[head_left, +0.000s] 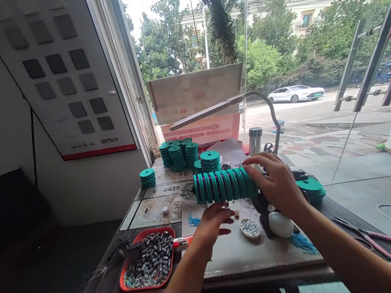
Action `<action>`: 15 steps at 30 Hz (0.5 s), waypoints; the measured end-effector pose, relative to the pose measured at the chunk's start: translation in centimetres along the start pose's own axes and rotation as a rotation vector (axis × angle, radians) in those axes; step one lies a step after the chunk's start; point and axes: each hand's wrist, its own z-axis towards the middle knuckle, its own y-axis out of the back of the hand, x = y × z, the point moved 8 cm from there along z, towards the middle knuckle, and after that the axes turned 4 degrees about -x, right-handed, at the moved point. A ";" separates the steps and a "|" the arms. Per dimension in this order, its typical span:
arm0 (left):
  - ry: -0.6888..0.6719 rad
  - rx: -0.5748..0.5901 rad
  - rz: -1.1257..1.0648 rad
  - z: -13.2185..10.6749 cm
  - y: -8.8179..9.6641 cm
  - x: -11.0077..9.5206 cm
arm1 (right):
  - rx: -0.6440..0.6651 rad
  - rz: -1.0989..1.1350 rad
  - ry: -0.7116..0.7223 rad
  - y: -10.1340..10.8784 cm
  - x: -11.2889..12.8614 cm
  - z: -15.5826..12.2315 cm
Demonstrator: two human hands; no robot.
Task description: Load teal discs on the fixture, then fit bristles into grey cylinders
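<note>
A row of green disc-shaped spools (221, 186) lies on its side above the worktop, with dark and purple bands between the discs. My right hand (272, 175) is at the row's right end, its thumb and fingers curved around the last spools. Part of its grip is hidden behind the hand itself. Just below the row, my left hand (214, 223) points right with its fingers apart and nothing visible in them. A small round dish of pale beads (250, 228) stands to the right of that hand. Blue strands (193, 220) lie on the board close to its left.
A red tray (123, 282) at front left holds dark metal cylinders. Stacked green spools (177, 157) stand at the back. A grey lamp arm (209, 112) reaches over the table. Pink-handled pliers (386, 242) lie at the right, near a white rounded object (280, 224).
</note>
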 end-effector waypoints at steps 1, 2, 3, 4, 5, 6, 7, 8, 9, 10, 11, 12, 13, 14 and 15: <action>0.006 0.007 -0.061 0.5 0.0 0.3 | 0.049 -0.014 -0.010 -0.2 0.1 1.0; 0.005 0.029 -0.126 1.0 -0.1 0.5 | 0.105 -0.029 -0.016 -0.6 0.1 1.8; -0.003 0.059 -0.188 1.5 -0.4 0.6 | 0.151 -0.039 -0.012 -1.1 0.2 2.4; -0.017 0.095 -0.245 1.9 -0.7 0.6 | 0.195 -0.047 -0.009 -1.7 0.1 2.6; -0.033 0.130 -0.294 2.4 -1.0 0.6 | 0.234 -0.054 -0.006 -2.3 0.0 2.6; -0.047 0.161 -0.335 2.7 -1.2 0.5 | 0.265 -0.057 -0.002 -2.9 -0.1 2.5; -0.056 0.189 -0.369 3.0 -1.5 0.4 | 0.290 -0.058 0.004 -3.3 -0.3 2.3; -0.065 0.214 -0.398 3.3 -1.7 0.4 | 0.311 -0.057 0.010 -3.6 -0.4 2.2; -0.073 0.237 -0.422 3.5 -1.9 0.3 | 0.332 -0.056 0.018 -3.9 -0.6 2.3; -0.079 0.259 -0.442 3.8 -2.0 0.3 | 0.358 -0.055 0.028 -4.1 -0.7 2.5; -0.087 0.277 -0.456 4.0 -2.1 0.2 | 0.390 -0.055 0.038 -4.3 -0.8 2.9; -0.094 0.293 -0.464 4.3 -2.2 0.1 | 0.425 -0.055 0.049 -4.6 -0.9 3.5; -0.102 0.306 -0.467 4.7 -2.2 0.0 | 0.465 -0.054 0.061 -5.0 -0.9 4.1; -0.111 0.315 -0.466 5.0 -2.2 -0.2 | 0.508 -0.053 0.072 -5.4 -0.9 4.7; -0.116 0.324 -0.460 5.3 -2.1 -0.3 | 0.555 -0.050 0.082 -6.0 -0.9 5.2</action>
